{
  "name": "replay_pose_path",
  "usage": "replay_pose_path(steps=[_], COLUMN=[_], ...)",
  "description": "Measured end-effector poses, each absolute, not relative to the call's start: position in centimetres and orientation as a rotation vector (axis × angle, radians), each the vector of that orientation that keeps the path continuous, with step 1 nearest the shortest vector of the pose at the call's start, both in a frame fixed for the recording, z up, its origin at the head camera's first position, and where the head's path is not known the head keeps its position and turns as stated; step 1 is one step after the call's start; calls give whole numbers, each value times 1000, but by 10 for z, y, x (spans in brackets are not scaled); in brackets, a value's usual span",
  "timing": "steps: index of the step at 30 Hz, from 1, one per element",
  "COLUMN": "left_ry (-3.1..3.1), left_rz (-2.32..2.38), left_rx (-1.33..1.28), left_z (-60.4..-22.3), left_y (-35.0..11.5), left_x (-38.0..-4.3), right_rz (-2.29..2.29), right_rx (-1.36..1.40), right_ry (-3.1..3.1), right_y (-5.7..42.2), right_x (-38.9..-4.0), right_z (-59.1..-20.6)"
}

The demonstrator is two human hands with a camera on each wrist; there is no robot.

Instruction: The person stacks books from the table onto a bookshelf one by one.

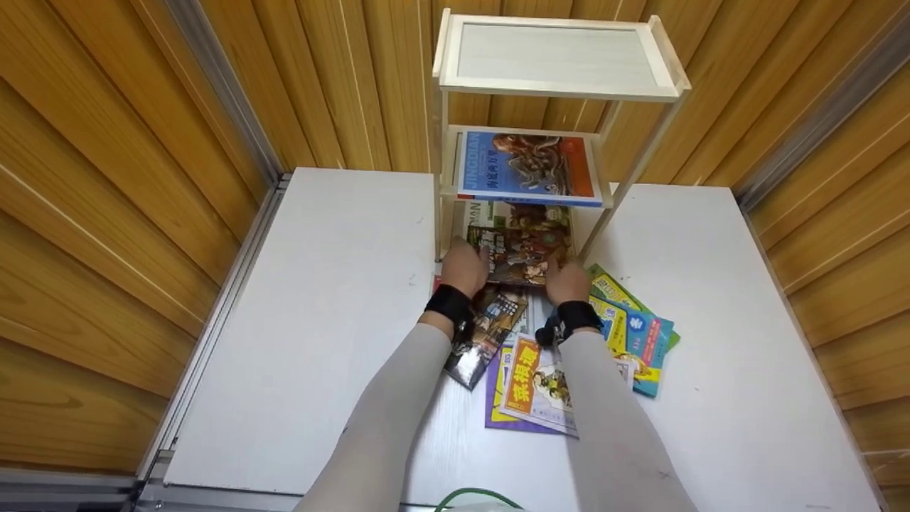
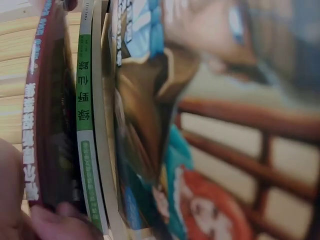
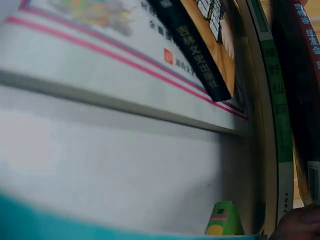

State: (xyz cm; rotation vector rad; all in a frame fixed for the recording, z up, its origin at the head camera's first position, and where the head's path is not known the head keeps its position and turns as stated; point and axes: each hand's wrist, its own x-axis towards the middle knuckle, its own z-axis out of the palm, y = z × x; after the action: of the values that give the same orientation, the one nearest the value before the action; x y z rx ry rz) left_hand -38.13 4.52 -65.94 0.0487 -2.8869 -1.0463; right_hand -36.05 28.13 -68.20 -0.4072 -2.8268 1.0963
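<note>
Both hands are at the lower shelf of a small pale rack. My left hand grips the left side of a dark picture-covered book, and my right hand holds its right side. This book lies over a larger green-and-white book on that shelf. In the left wrist view, the held book's dark red spine runs beside the green spine, fingers at its near end. The right wrist view shows the same green spine and part of a thumb or finger.
On the middle shelf lies a blue-and-red octopus book. Beneath my forearms, another dark book and a white-and-orange booklet lie on the white table. Several colourful booklets fan out at the right. Wood-panelled walls surround the table.
</note>
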Motion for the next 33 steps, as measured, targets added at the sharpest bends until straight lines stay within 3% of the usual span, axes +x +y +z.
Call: replay_pose_path(steps=[5,11,22,28,33], left_ry=[-2837,-2812,-2966,-2954,-3017], left_rz=[-1117,-886,-563,-427,-318], left_rx=[96,84,74,7,-202], left_z=[-624,-627,-611,-604,-598], left_y=[43,43,39,38,44], left_x=[-360,-357,-318,-290,-271], right_rz=[1166,1212,1054,909,812], right_rx=[-451,-430,-457,-271,-65], right_ry=[-2749,-2751,-2758,-2743,-2822], right_y=[271,270,273,252,236], right_x=[-349,-329,-290,-272,-263], right_z=[-661,-637,-599,-594,-598])
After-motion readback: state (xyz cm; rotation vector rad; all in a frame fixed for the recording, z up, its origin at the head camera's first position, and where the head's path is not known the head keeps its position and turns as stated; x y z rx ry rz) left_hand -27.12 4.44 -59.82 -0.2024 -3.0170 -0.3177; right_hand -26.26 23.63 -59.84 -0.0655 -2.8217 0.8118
